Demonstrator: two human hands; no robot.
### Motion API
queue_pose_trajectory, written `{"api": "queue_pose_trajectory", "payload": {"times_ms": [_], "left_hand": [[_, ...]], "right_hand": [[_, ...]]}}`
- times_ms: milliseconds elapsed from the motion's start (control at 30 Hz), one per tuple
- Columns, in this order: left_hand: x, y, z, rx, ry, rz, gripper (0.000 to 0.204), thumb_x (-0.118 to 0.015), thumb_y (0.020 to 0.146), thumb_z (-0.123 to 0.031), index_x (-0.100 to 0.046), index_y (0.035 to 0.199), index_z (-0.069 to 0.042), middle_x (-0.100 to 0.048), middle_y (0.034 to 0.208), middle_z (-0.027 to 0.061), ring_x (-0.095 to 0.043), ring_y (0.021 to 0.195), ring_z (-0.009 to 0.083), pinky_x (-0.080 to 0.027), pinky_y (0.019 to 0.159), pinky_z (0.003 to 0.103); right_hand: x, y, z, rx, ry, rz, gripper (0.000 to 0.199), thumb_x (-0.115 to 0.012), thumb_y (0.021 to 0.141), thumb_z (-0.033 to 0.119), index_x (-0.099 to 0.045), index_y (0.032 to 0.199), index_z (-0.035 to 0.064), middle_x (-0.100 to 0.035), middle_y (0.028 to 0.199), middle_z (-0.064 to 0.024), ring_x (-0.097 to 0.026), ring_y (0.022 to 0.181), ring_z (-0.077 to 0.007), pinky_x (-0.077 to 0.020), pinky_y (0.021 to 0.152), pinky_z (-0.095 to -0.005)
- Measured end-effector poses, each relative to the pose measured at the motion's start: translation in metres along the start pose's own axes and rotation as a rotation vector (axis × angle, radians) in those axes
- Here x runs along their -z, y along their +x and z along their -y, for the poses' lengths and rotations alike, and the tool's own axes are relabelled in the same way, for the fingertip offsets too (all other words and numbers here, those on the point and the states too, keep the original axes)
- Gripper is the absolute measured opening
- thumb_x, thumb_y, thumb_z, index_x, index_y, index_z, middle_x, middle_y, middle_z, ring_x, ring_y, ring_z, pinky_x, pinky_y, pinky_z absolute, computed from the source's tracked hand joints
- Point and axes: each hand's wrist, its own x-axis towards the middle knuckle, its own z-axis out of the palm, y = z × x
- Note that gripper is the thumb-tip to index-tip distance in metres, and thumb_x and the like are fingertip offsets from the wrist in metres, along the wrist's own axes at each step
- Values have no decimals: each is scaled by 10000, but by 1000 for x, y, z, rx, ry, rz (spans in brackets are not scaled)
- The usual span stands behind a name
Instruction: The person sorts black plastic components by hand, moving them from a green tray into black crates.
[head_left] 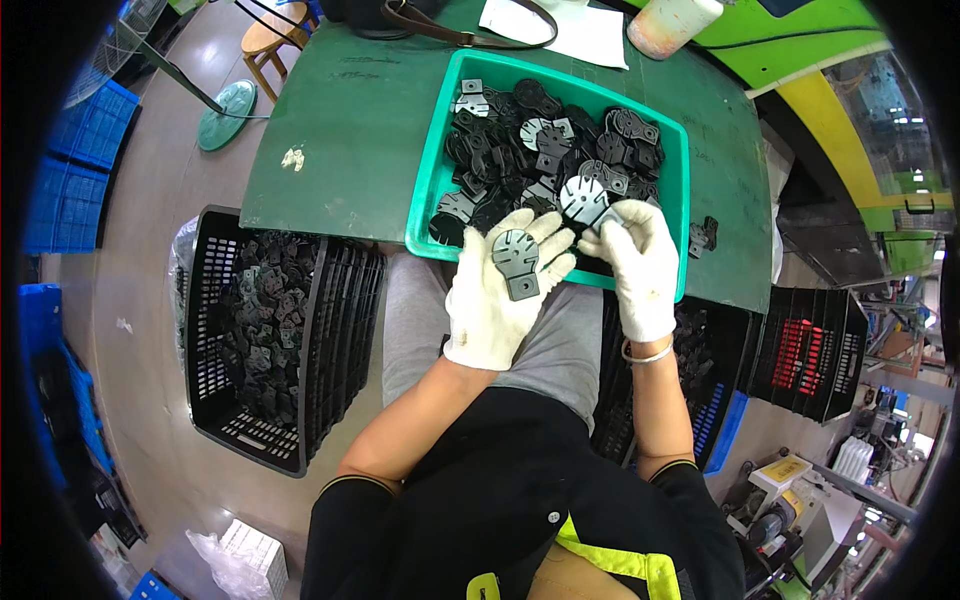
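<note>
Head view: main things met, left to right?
Blue crates → black crate of dark parts → gloved left grip, a grey part on its palm → gloved right grip pinching a slotted part → loose black pieces → slatted crate showing red.

A grey slotted plate (517,262) with a round head and a rectangular tab lies across the upturned left gloved hand (497,300), its head pointing away from the wearer and a small hole in its tab. A similar, brighter silvery disc-headed plate (582,200) is pinched by its tab in the right gloved hand's fingers (608,240), slotted face up, over the green tub (433,150).
</note>
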Motion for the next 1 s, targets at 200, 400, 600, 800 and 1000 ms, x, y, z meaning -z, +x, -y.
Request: {"api": "queue_pose_trajectory", "payload": {"times_ms": [200,400,600,800,1000], "left_hand": [[4,-1,6,-38,-59,-12,667,-308,965,-527,-351,1329,31,-409,1352,268,-440,1230,403,-383,1015,496],[-1,-5,15,-120,78,-14,639,-249,968,-540,-415,1271,-3,-459,1303,251,-466,1199,397,-370,1038,499],[3,-15,16,-174,199,10,474,-369,972,-444,-516,1136,-24,-531,1228,243,-475,1199,383,-369,1043,499],[11,-15,20,-101,121,64,430,-360,978,-405,-544,1089,-32,-508,1270,258,-465,1220,366,-327,1077,495],[6,-20,24,-188,279,104,439,-314,995,-374,-524,1112,-8,-513,1286,233,-488,1213,320,-341,1074,431]], "right_hand": [[-11,-37,6,-101,125,14,209,-578,890,46,-482,1061,-25,-614,902,-113,-656,793,-165,-539,699,-262],[-41,-71,-23,-16,-3,-54,212,-678,818,49,-528,966,31,-561,866,-5,-481,690,-33,-426,624,-190],[-46,-80,-31,146,-243,-61,247,-701,768,80,-548,954,23,-563,905,-42,-502,715,-69,-441,661,-231],[-45,-82,-28,465,-617,-49,333,-707,730,114,-574,1021,19,-582,953,-121,-569,836,-254,-473,750,-352],[-41,-88,-24,427,-628,-16,333,-713,727,131,-570,1009,25,-589,962,-150,-573,848,-318,-470,745,-383]]}}
